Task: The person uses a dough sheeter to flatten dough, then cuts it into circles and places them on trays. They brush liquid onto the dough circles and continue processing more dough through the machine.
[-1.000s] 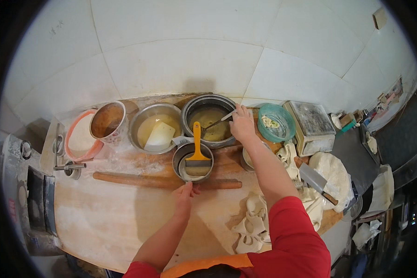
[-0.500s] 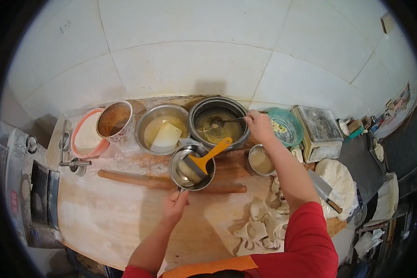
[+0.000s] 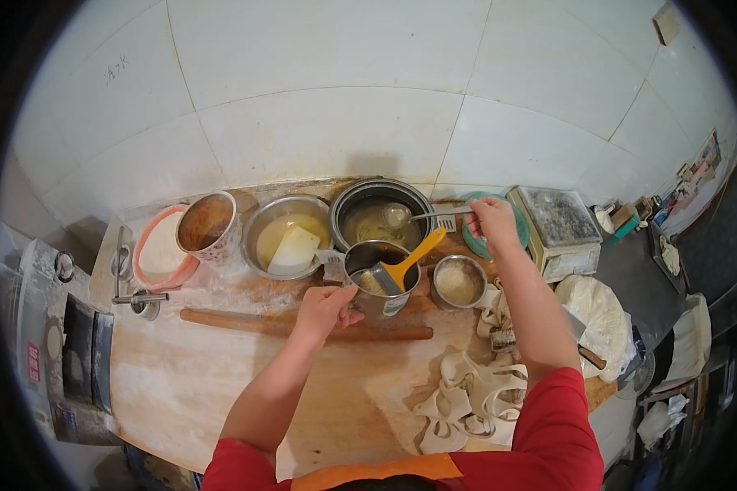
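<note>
Left hand (image 3: pixel 323 309) was wrapped around the steel cup (image 3: pixel 378 282) holding the yellow brush (image 3: pixel 401 266), just above the rolling pin (image 3: pixel 303 323). Right hand (image 3: pixel 493 221) pinched the ladle (image 3: pixel 418 216) over the oil pot (image 3: pixel 378 219). Crowded bowls, so tipping looked likely; free board (image 3: pixel 188 385) sat nearer the person.

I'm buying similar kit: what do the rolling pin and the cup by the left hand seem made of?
Rolling pin: apparently bare brown wood, matte, flour-dusted. Cup by the left hand: probably stainless steel, grey with a shiny rim.
</note>
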A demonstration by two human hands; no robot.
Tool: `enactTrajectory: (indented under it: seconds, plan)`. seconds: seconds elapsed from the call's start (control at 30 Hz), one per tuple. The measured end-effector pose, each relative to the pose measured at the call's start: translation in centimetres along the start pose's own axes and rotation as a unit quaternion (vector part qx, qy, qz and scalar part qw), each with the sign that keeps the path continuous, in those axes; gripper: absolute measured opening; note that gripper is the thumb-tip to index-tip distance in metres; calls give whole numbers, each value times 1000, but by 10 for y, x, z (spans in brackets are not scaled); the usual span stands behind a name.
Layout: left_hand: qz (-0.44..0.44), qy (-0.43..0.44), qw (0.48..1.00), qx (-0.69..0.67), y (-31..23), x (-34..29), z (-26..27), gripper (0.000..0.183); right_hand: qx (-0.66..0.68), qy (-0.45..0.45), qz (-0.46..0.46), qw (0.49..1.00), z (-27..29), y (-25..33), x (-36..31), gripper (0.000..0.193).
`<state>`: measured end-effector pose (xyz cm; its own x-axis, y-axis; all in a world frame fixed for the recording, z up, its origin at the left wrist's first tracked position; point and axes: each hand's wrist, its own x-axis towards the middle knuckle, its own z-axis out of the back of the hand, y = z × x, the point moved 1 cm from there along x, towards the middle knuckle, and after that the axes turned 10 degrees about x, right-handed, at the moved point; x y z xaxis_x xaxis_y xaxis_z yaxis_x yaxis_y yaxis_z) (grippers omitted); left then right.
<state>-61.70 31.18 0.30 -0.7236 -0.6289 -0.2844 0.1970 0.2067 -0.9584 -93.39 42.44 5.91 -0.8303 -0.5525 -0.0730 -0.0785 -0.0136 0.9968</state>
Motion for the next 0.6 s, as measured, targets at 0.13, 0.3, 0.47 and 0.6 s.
enactTrajectory:
  seconds: [0.13,0.3,0.47,0.6]
  plan:
    - [-17,-2,1000,-22,-16,10,-13,43,45,23,21,999,8,35,-25,16]
    - [-30,-14,999,-12,-16,34,-16,43,-4,72,122,990,15,36,-52,15]
    - [-27,-11,1000,4,-9,45,-14,43,-199,85,470,856,5,29,-71,15]
    - [-35,-12,999,-2,0,45,-10,43,-177,-20,400,899,1,36,-51,16]
